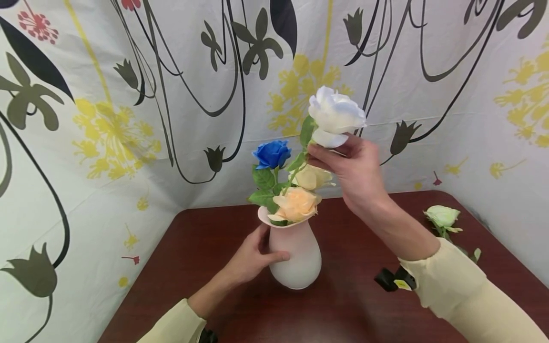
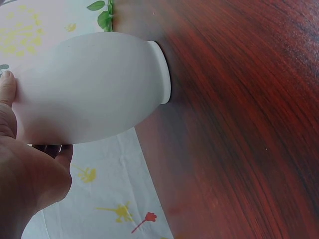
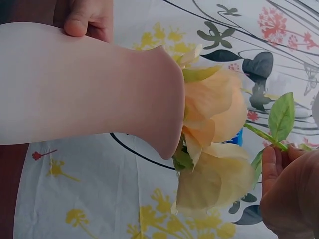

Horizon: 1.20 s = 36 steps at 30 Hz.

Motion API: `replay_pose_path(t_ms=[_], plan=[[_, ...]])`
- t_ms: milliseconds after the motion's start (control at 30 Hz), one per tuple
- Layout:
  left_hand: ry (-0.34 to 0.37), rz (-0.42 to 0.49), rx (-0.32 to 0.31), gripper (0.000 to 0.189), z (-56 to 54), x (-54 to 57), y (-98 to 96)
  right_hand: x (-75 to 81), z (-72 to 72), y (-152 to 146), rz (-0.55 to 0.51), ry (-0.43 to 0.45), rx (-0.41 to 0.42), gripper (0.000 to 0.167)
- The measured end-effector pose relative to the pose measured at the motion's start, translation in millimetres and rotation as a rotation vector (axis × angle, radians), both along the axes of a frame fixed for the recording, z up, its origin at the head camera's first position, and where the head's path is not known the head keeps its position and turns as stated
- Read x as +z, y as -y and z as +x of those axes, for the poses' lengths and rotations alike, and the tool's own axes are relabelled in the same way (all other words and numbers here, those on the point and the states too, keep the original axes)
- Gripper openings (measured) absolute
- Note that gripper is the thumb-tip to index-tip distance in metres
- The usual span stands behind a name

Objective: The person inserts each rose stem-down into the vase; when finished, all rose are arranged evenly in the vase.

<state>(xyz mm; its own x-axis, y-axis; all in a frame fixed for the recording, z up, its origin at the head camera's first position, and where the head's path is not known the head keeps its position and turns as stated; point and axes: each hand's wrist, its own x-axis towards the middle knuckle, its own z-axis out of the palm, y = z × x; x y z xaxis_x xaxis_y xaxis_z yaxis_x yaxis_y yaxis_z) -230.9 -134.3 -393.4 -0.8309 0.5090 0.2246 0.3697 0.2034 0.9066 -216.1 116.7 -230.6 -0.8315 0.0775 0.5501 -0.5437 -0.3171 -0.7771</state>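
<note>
A white vase (image 1: 296,257) stands upright on the dark table, gripped round its side by my left hand (image 1: 253,255), thumb across the front. In the left wrist view the vase (image 2: 94,87) reaches down to its foot on the tabletop. My right hand (image 1: 358,166) pinches the green stem of a white rose (image 1: 334,114) just under the bloom, above the vase. The right wrist view shows the fingers (image 3: 271,167) on that stem. From the vase mouth rise a blue rose (image 1: 272,154), a peach rose (image 1: 296,204) and a cream rose (image 1: 310,177). The white rose's lower stem is hidden behind the blooms.
A pale green-white rose (image 1: 442,216) lies on the right side of the reddish-brown table (image 1: 206,247), its stem partly behind my right forearm. A white cloth (image 1: 184,157) printed with flowers hangs behind and beside the table.
</note>
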Motion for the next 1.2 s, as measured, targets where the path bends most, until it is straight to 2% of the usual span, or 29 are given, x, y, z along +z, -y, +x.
replay_pose_path(t_ms=[233,733,1200], plan=[[-0.004,0.0,-0.002,0.086,-0.5,-0.2,0.4,2.4,-5.1,8,0.075,0.007,-0.029,0.035],[-0.013,-0.005,0.0,0.088,-1.9,-2.5,0.5,17.3,-8.3,31,0.102,-0.021,0.009,0.027],[0.001,-0.004,-0.002,0.084,0.3,0.2,0.0,17.5,-10.4,47,0.171,-0.01,0.037,0.026]])
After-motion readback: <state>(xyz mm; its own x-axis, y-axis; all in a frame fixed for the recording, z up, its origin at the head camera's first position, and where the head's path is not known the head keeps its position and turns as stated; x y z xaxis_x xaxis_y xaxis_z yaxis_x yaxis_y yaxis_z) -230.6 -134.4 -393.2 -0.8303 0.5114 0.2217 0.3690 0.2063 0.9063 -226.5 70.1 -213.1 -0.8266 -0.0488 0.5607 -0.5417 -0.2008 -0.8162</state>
